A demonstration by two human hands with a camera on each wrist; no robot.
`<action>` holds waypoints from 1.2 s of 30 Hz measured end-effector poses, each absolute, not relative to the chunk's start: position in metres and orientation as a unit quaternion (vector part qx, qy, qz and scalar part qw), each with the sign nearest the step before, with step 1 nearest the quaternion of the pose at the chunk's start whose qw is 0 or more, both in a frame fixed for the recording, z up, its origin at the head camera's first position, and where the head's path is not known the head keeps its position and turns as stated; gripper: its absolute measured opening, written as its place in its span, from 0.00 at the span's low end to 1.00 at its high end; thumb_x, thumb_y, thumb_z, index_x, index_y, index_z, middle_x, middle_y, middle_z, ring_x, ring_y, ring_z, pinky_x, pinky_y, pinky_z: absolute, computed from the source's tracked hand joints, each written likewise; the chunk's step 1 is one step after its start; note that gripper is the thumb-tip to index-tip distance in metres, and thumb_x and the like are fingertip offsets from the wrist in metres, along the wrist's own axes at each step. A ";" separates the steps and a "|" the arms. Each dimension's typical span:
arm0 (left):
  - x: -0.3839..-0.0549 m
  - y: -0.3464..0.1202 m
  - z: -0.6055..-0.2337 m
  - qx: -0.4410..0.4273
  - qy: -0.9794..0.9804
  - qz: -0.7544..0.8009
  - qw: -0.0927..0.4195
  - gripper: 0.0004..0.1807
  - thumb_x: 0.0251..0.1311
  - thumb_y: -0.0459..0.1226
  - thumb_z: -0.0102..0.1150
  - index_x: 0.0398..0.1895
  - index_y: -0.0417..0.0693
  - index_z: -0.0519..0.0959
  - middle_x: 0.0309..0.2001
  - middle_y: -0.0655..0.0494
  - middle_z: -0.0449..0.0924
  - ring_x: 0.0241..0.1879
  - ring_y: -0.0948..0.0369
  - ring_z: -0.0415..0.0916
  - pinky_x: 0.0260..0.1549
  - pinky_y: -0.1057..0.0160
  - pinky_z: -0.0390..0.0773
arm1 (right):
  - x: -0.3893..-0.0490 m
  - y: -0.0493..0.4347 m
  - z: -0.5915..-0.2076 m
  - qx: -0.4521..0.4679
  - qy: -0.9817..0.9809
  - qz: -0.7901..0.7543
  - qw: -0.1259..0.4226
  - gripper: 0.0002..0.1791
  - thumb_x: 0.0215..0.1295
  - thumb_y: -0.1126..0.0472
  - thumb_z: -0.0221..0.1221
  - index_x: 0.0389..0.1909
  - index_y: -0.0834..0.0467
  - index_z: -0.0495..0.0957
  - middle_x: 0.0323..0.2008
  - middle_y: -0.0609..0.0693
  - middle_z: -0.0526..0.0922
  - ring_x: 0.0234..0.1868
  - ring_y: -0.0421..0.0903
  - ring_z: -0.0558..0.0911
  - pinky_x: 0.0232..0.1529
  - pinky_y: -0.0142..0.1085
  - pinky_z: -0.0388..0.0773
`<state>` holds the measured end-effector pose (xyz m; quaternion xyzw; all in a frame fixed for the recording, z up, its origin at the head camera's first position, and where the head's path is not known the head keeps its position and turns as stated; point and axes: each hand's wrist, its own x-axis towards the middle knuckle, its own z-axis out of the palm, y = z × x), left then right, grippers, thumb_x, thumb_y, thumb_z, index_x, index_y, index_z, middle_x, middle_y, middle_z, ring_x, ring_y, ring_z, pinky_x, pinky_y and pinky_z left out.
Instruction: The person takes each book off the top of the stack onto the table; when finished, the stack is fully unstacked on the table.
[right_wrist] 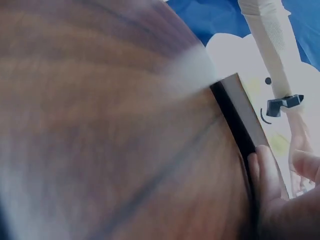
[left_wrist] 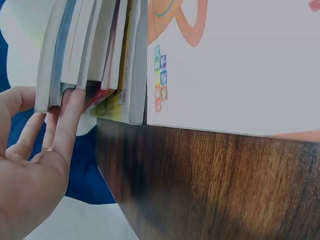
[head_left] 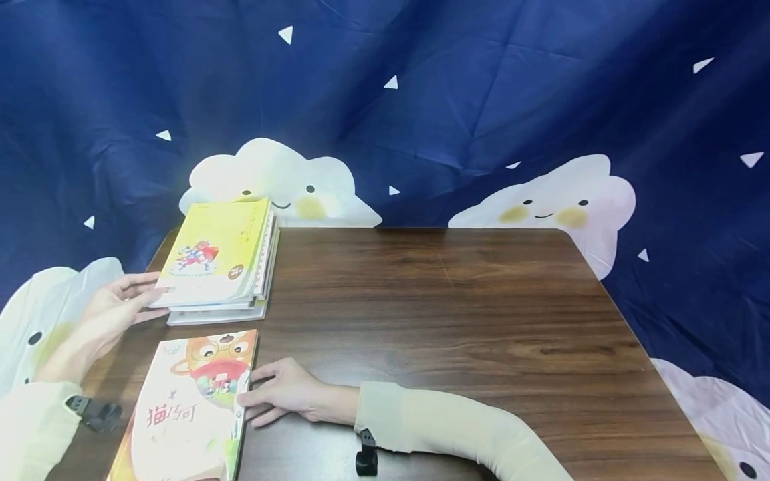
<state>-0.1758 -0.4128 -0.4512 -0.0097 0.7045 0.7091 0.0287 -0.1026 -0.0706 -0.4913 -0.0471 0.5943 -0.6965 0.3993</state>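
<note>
A stack of books (head_left: 231,227) with a yellow-and-white cover on top sits at the table's far left. My left hand (head_left: 123,300) touches its near left corner with fingers mostly extended. The left wrist view shows that hand (left_wrist: 42,145) against the edges of the books (left_wrist: 85,45). Nearer to me lies a white picture book (head_left: 186,407) with an orange cartoon animal wearing glasses. My right hand (head_left: 291,394) rests its fingertips along this book's right side. In the right wrist view, fingers (right_wrist: 269,172) touch the book's edge (right_wrist: 242,112); its underside is hidden.
The brown wooden table (head_left: 433,314) extends to the right of both book piles. Behind it hangs a dark blue cloth (head_left: 421,133) with smiling white clouds and small triangles. A black wrist camera (head_left: 367,457) is strapped to the right sleeve, another (head_left: 99,411) to the left.
</note>
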 end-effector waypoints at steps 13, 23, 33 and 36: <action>-0.175 -0.415 -0.450 -0.033 0.714 0.699 0.014 0.16 0.69 0.28 0.65 0.51 0.60 0.81 0.41 0.70 0.87 0.38 0.71 0.88 0.38 0.68 0.89 | -0.201 -0.050 -0.461 -0.021 0.625 -0.730 0.277 0.18 0.65 0.67 0.69 0.55 0.65 0.84 0.51 0.67 0.89 0.32 0.43 0.91 0.41 0.38 0.91; -0.175 -0.415 -0.453 -0.020 0.730 0.683 0.016 0.18 0.68 0.27 0.66 0.51 0.63 0.83 0.43 0.73 0.88 0.40 0.74 0.87 0.38 0.71 0.88 | -0.266 -0.081 -0.438 0.002 0.633 -0.747 0.205 0.17 0.66 0.59 0.72 0.51 0.66 0.86 0.48 0.67 0.90 0.33 0.46 0.91 0.38 0.34 0.91; -0.179 -0.410 -0.451 -0.026 0.757 0.653 0.026 0.18 0.68 0.29 0.67 0.53 0.61 0.80 0.43 0.76 0.86 0.40 0.76 0.86 0.39 0.73 0.87 | -0.281 -0.095 -0.437 0.017 0.647 -0.737 0.193 0.19 0.64 0.70 0.68 0.56 0.69 0.83 0.37 0.58 0.90 0.28 0.42 0.87 0.55 0.48 0.89; -0.178 -0.411 -0.451 -0.019 0.749 0.662 0.026 0.18 0.69 0.28 0.66 0.53 0.61 0.80 0.44 0.75 0.87 0.40 0.74 0.87 0.38 0.71 0.88 | -0.281 -0.097 -0.438 0.016 0.651 -0.734 0.194 0.21 0.64 0.71 0.67 0.58 0.67 0.83 0.39 0.59 0.90 0.27 0.42 0.86 0.53 0.47 0.90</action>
